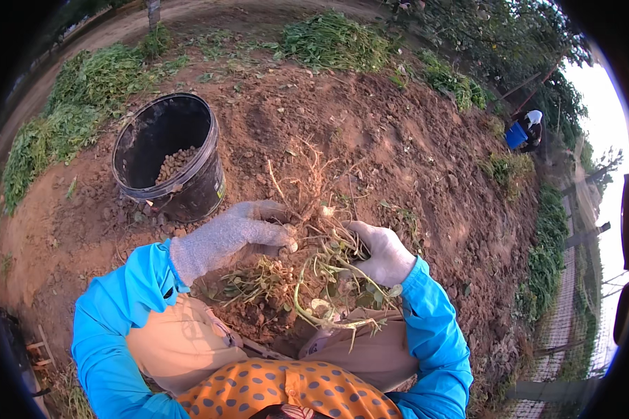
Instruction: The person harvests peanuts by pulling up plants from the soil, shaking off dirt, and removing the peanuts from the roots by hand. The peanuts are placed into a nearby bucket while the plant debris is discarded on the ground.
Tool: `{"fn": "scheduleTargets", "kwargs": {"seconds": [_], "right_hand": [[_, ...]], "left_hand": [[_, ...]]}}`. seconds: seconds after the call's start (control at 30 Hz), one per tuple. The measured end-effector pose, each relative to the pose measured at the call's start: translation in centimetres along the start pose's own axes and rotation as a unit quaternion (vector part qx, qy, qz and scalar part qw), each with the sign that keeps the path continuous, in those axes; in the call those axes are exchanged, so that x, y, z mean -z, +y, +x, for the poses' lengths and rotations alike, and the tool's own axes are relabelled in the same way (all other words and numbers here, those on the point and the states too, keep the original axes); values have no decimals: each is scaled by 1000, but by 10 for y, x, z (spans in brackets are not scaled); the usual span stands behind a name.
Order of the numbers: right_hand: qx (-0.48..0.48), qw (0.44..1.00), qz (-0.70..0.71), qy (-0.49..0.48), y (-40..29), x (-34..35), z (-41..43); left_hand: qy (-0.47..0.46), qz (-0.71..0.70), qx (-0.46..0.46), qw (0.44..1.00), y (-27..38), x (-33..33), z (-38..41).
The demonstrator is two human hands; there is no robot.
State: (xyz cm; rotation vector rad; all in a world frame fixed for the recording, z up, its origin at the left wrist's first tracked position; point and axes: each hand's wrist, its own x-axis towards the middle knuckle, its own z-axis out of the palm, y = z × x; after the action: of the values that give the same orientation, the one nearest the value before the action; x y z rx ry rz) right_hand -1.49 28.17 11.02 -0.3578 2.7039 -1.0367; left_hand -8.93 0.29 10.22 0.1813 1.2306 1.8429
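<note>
A peanut plant (314,194) with bare tangled roots is held up before me, its leafy stems (304,304) hanging toward my lap. My right hand (383,254), in a pale glove, grips the stems close to the root base. At the left of the roots is my left hand (236,233) in a grey knit glove, thumb and fingers around a few peanut pods (292,238). Part of its fingertips is hidden behind the pods. Another pale pod (326,211) hangs among the roots. Below, a small heap of pulled plants with pods (264,280) lies on the soil.
A black plastic bucket (196,183) stands at the left, partly filled with peanuts (177,163). Cut green plants (335,42) lie in piles along the plot's edges. Far right, a person (533,128) is beside a blue bucket (516,135). Netting (555,314) runs along the right side.
</note>
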Motion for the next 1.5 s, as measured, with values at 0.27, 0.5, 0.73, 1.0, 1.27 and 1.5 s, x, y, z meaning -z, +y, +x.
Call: {"fn": "scheduleTargets", "kwargs": {"seconds": [0.27, 0.5, 0.73, 1.0, 1.27, 1.5], "right_hand": [[32, 999, -41, -18, 2, -7, 8], [23, 989, -116, -90, -2, -5, 5], [22, 986, -82, -146, 4, 1, 1], [-30, 990, 26, -136, 6, 8, -1], [-27, 994, -5, -105, 6, 1, 4], [-20, 995, -18, -93, 2, -1, 5]], "left_hand": [[23, 208, 8, 978, -8, 8, 10], [-19, 673, -150, 724, -8, 21, 6], [-104, 760, -387, 511, -19, 48, 1], [41, 133, 50, 989, -5, 13, -6], [-29, 361, 152, 920, 3, -18, -9], [14, 310, 132, 942, -13, -19, -5]]}}
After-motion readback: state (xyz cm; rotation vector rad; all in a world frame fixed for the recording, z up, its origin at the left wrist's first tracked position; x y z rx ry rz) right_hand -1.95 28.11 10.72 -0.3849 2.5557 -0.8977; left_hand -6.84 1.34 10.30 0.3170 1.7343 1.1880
